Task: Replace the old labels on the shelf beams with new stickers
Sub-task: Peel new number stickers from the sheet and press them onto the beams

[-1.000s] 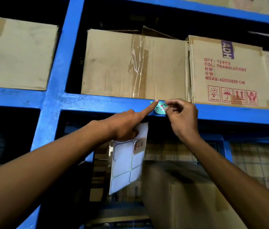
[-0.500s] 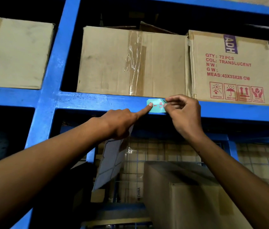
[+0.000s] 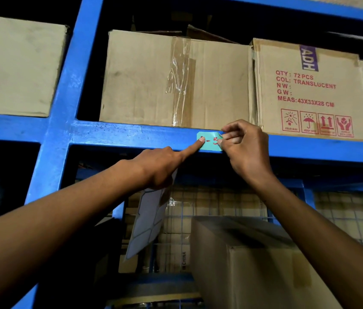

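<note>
A small green label (image 3: 210, 141) with red handwriting lies on the front of the blue shelf beam (image 3: 131, 136). My left hand (image 3: 160, 166) presses its index fingertip on the label's left end while its other fingers hold a white sticker sheet (image 3: 148, 219) that hangs below. My right hand (image 3: 246, 148) pinches the label's right end between thumb and fingers; the label's upper right corner is curled off the beam.
Taped cardboard boxes (image 3: 176, 81) stand on the shelf above the beam, one printed in red (image 3: 305, 90). A blue upright post (image 3: 64, 97) rises at the left. Below, another cardboard box (image 3: 254, 264) sits before a wire mesh panel (image 3: 220, 204).
The label has gone from partly lifted to lying mostly flat along the beam. My left index finger slid onto its left end, and the sticker sheet swung down and left.
</note>
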A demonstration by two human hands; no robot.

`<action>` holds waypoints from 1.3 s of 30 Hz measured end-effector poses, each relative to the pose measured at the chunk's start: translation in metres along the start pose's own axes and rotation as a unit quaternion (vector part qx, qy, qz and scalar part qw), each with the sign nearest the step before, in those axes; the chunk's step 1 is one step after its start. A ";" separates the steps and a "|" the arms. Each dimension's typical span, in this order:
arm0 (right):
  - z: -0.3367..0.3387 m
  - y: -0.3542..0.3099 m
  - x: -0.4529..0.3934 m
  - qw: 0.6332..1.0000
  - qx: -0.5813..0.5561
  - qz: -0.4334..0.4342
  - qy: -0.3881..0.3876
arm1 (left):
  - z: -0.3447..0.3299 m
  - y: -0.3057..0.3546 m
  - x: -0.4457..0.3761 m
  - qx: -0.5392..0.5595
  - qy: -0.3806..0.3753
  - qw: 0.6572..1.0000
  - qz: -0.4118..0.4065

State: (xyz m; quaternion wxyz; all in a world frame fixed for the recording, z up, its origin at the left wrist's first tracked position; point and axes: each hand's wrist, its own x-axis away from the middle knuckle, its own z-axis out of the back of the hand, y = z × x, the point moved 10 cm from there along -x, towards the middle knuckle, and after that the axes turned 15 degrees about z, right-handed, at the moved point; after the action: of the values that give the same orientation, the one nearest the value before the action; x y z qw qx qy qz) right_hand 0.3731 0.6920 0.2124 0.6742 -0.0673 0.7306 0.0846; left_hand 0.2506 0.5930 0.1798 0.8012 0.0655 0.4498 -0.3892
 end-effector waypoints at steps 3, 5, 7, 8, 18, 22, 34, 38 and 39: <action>0.007 0.009 -0.004 0.999 0.031 -0.018 0.009 | -0.001 0.001 0.000 -0.002 -0.004 1.000 -0.001; 0.012 0.014 -0.003 0.998 0.050 -0.022 0.007 | 0.001 0.000 -0.001 -0.012 -0.004 1.000 0.003; 0.011 0.000 -0.001 0.994 0.102 0.046 -0.012 | 0.006 -0.001 -0.004 -0.030 0.000 1.000 0.007; 0.005 -0.011 0.002 0.986 0.134 0.095 -0.036 | 0.007 -0.001 -0.005 -0.037 -0.001 0.999 0.008; -0.005 0.011 0.028 0.942 0.300 0.115 -0.101 | 0.000 0.002 0.001 0.053 0.002 0.998 0.037; -0.026 -0.005 0.036 0.912 0.329 0.194 -0.153 | -0.005 0.008 0.018 0.005 0.057 0.997 0.044; -0.014 0.011 0.062 0.952 0.259 0.116 -0.118 | -0.003 0.004 0.028 0.007 0.069 0.996 0.058; -0.007 0.009 0.071 0.956 0.227 0.069 -0.171 | -0.021 0.000 0.047 0.083 0.019 0.995 0.050; -0.005 0.008 0.077 0.963 0.196 0.055 -0.175 | -0.029 -0.005 0.053 0.157 -0.013 0.987 0.045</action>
State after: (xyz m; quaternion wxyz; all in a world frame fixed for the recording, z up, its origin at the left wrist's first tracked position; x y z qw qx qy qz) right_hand 0.3599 0.6997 0.1365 0.7861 0.1225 0.6057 -0.0125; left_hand 0.2435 0.5725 0.1234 0.8036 0.2052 0.3692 -0.4192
